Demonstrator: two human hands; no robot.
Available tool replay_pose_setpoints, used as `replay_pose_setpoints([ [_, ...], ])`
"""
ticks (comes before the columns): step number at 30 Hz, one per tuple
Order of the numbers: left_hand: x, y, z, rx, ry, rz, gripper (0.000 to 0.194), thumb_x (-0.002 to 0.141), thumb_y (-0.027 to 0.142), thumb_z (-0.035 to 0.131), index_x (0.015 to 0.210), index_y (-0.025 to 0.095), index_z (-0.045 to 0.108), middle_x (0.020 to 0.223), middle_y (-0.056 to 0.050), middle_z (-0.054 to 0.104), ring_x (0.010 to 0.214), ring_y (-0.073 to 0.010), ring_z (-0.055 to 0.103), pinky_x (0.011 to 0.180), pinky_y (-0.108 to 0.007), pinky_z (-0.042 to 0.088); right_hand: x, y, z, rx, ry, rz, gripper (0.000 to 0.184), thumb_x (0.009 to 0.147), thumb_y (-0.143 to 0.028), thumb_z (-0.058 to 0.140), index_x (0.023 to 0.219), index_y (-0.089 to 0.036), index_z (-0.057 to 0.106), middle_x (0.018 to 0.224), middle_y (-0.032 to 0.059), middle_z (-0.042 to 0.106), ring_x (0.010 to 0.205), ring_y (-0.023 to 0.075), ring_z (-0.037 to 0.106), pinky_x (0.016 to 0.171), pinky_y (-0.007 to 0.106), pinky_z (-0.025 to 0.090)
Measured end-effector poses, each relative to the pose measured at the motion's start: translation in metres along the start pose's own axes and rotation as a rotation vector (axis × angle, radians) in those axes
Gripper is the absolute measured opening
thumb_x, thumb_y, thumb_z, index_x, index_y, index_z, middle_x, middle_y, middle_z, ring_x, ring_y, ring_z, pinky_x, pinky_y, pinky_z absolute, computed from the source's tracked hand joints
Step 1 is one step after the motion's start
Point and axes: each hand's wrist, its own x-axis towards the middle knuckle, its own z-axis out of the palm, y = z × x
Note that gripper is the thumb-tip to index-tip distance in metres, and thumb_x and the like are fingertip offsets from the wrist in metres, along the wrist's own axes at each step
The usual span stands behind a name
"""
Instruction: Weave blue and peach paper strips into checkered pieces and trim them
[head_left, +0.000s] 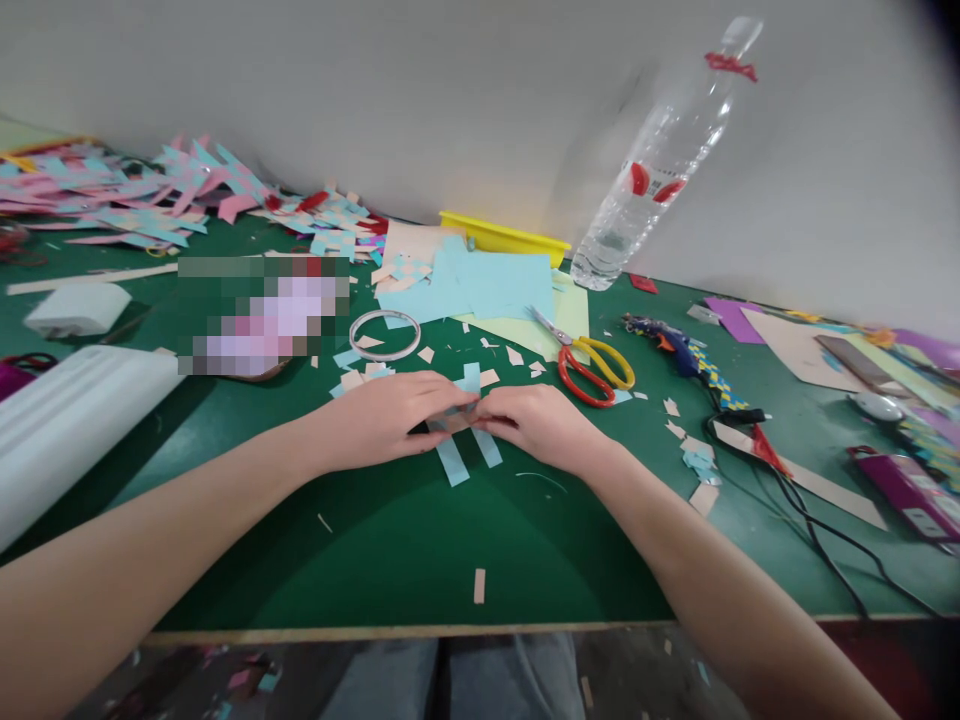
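Both hands meet over the green table, with a small weave of blue and pale pink paper strips (453, 462) between them. My left hand (390, 418) is closed, its thumb and fingers pinching the strips from the left. From the right, my right hand (532, 420) pinches the same piece, fingertips close to the left ones. Two blue strip ends hang toward me and one sticks up beyond the fingers. The middle of the weave is partly covered by fingers. Scissors (585, 365) with one red and one yellow handle lie beyond my right hand. A roll of clear tape (384, 336) rests beyond my left hand.
Blue paper sheets (502, 285) lie ahead by a yellow tray (502, 238). A plastic bottle (652, 180) leans against the wall. Woven paper pieces (150, 190) heap at back left. A glue gun (675, 350) with a black cable is at right. Paper scraps (480, 586) are scattered about.
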Motion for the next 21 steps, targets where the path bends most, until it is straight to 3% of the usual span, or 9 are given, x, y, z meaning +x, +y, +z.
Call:
replay_pose_setpoints([
  [16,-0.0005,0.0018,-0.0026,0.009,-0.032,-0.032,0.058,0.092,0.03,0.051,0.145,0.024,0.028,0.121,-0.01,0.06,0.104,-0.0211,0.059,0.078,-0.026,0.046,-0.002,0.0054,-0.0053,0.163,-0.049,0.03,0.021,0.093,-0.022,0.051,0.103,-0.025,0.07,0.104,-0.0005,0.072,0.094,0.0137,0.063,0.081,0.029,0.048],
  [19,0.0,0.004,-0.0042,0.024,-0.011,-0.012,0.062,0.093,0.03,0.051,0.147,0.023,0.022,0.12,-0.009,0.061,0.104,-0.0209,0.059,0.079,-0.027,0.046,-0.002,0.0064,-0.0037,0.169,-0.039,0.032,0.021,0.093,-0.022,0.051,0.1,-0.024,0.071,0.102,0.0005,0.072,0.092,0.0138,0.064,0.08,0.029,0.048],
  [21,0.0004,0.006,-0.006,0.052,0.049,0.018,0.057,0.094,0.03,0.05,0.145,0.022,0.027,0.119,-0.01,0.062,0.105,-0.0207,0.058,0.082,-0.028,0.044,-0.0018,0.0069,-0.0023,0.181,-0.029,0.034,0.02,0.092,-0.022,0.052,0.1,-0.023,0.07,0.101,0.0005,0.072,0.092,0.0138,0.064,0.08,0.028,0.048],
])
